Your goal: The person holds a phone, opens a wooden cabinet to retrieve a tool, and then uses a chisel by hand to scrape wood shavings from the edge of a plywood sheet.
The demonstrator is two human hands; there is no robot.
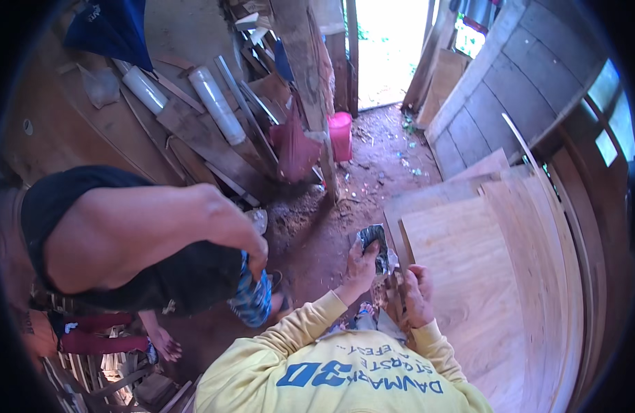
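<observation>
In front of my yellow sweatshirt, my left hand is closed around a dark, shiny flat packet, thumb across its face. A pale, crumpled bit shows at the packet's lower right edge. To the right, my right hand has its fingers curled in beside a narrow brown wood strip. Whatever those fingers hold, if anything, is hidden. Both hands are close to the left edge of a large light wood panel.
A person in black stands close on my left, one bare arm bent. Another person's hand reaches in at lower left. Scrap wood and plastic-wrapped rolls lean at upper left. A pink bucket stands beside a post near the bright doorway.
</observation>
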